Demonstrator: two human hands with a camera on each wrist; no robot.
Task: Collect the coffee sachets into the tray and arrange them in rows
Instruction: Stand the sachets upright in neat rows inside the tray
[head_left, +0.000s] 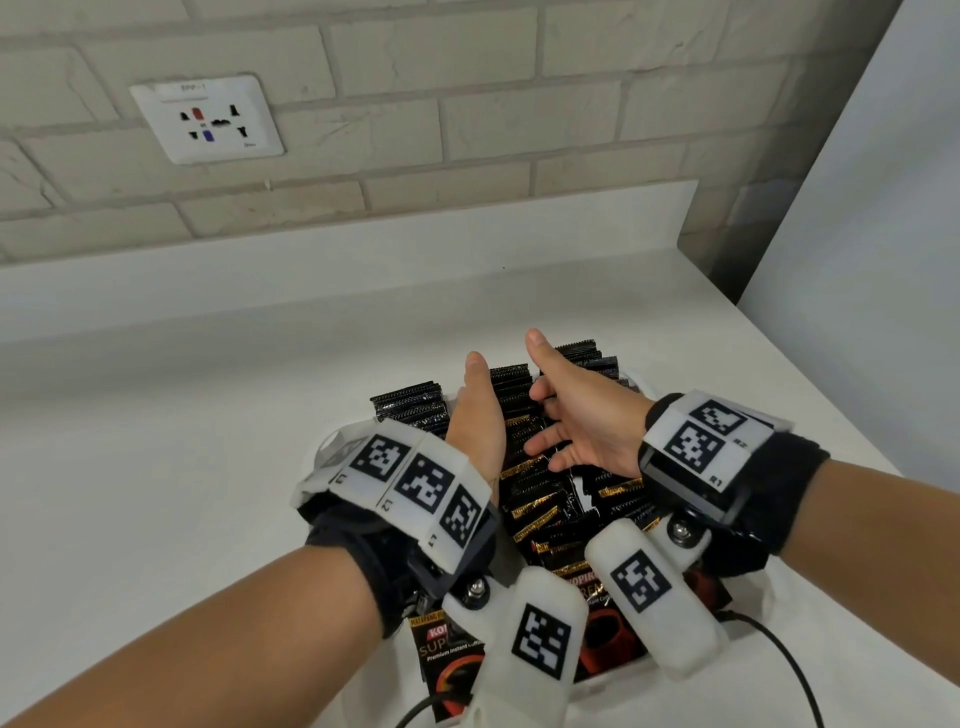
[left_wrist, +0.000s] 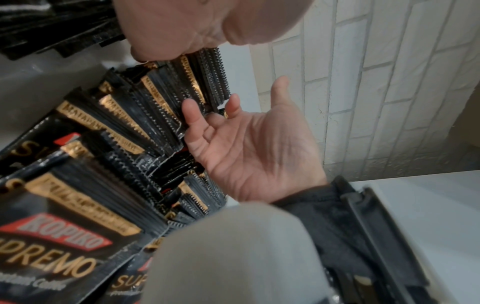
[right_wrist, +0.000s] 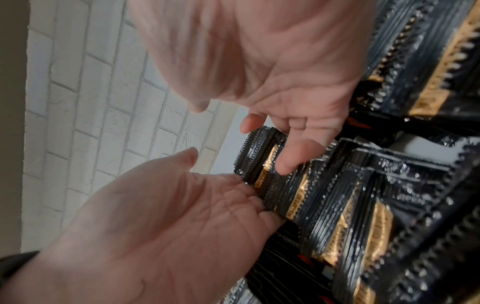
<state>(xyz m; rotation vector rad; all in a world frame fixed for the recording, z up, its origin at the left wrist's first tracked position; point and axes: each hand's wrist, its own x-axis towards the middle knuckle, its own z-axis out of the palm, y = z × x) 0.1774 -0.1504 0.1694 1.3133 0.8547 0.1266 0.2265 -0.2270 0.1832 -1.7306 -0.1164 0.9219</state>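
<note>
Black and gold coffee sachets (head_left: 535, 493) stand on edge in rows inside a white tray (head_left: 324, 447) on the counter. My left hand (head_left: 475, 415) is held edge-on along the left side of the middle row, fingers straight. Its fingers (right_wrist: 249, 197) press against the sachets' ends (right_wrist: 337, 205). My right hand (head_left: 571, 421) is on the other side of that row, palm facing left, fingers spread and resting on the sachet tops. In the left wrist view the right hand (left_wrist: 246, 144) is open beside the sachets (left_wrist: 116, 123). Neither hand holds a sachet.
The tray sits near the front right of a white counter (head_left: 182, 415), whose right edge runs close by. A brick wall with a socket plate (head_left: 208, 119) is behind. A black cable (head_left: 795, 670) trails at the tray's near right corner.
</note>
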